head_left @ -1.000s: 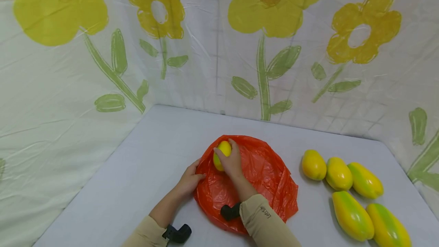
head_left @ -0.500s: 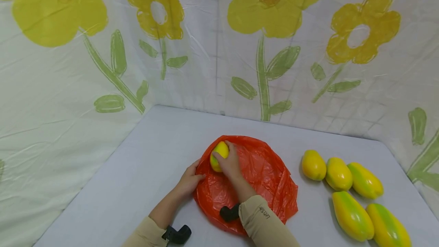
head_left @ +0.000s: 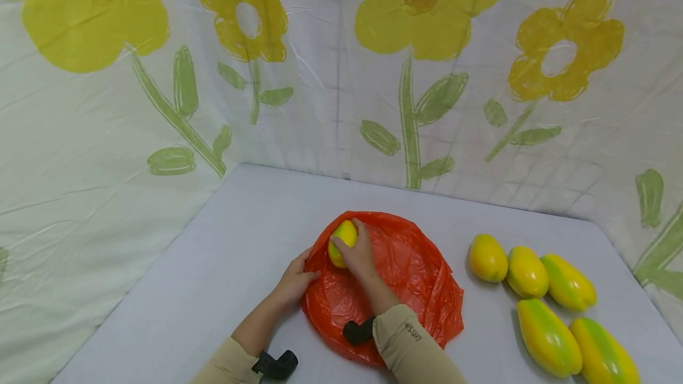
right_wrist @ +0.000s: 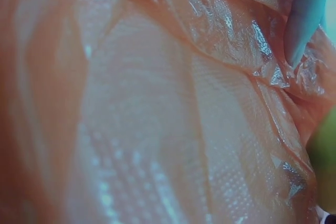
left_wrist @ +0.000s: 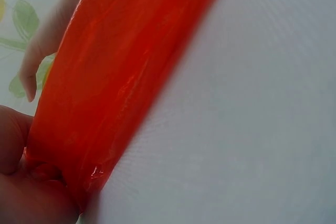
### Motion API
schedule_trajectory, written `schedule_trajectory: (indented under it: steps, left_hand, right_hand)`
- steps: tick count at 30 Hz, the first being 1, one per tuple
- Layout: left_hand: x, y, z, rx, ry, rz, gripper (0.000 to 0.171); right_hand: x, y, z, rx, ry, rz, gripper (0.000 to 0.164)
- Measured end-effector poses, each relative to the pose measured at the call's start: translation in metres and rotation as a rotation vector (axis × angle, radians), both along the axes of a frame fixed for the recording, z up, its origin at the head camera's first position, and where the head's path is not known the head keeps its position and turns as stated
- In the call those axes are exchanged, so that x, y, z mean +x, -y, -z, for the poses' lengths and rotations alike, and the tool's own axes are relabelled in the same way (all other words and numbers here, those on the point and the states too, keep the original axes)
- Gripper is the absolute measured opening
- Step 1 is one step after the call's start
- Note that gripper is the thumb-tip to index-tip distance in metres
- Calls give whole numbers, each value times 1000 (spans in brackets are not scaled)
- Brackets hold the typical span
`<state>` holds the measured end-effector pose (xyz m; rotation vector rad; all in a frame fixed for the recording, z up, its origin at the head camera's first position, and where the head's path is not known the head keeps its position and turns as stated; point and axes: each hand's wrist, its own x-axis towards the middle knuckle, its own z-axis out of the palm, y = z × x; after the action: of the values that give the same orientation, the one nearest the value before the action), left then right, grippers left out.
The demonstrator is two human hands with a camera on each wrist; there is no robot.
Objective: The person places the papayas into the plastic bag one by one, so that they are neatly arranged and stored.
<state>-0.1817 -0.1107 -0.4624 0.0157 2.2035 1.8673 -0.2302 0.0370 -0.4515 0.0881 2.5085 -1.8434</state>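
Observation:
A red plastic bag (head_left: 405, 253) lies spread on the table with its mouth facing up. At its left rim my left hand (head_left: 292, 282) pinches the plastic between thumb and fingers; the left wrist view shows the bag's wall (left_wrist: 110, 77) rising from that pinch. My right hand (head_left: 360, 250) reaches over the bag's mouth, gripping a yellow papaya (head_left: 341, 248) with a green patch, close to the inner left wall. Crinkled plastic (right_wrist: 152, 98) fills most of the right wrist view, where the papaya's green side (right_wrist: 323, 156) shows at the right edge.
To the right of the bag lie several more papayas: three in a back row, including a rounder yellow one (head_left: 488, 258), and two larger ones, one of them a green-striped papaya (head_left: 548, 336), in front. A flower-printed curtain (head_left: 320, 105) hangs behind the white table (head_left: 240, 224).
The right hand has shifted slightly left with the papaya, nearer the bag's left wall, and has then stayed almost still. The left hand keeps its hold on the rim.

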Motion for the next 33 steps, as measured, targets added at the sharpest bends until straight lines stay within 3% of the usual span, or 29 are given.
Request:
schedule_trajectory:
  steps: [10,18,26,33]
  left_hand:
    - [-1,1,1,6,-6,3,59]
    - [-1,2,0,30,18,-3,59]
    - [0,1,-2,46,18,-2,58]
    - [0,1,-1,36,34,0,59]
  right_hand:
    - [0,-6,-5,-15,-28,27,72]
    - [1,-25,-21,7,-20,2,74]
    - [-2,-56,-34,35,6,-36,76]
    - [-2,-102,-47,117,-16,-37,81]
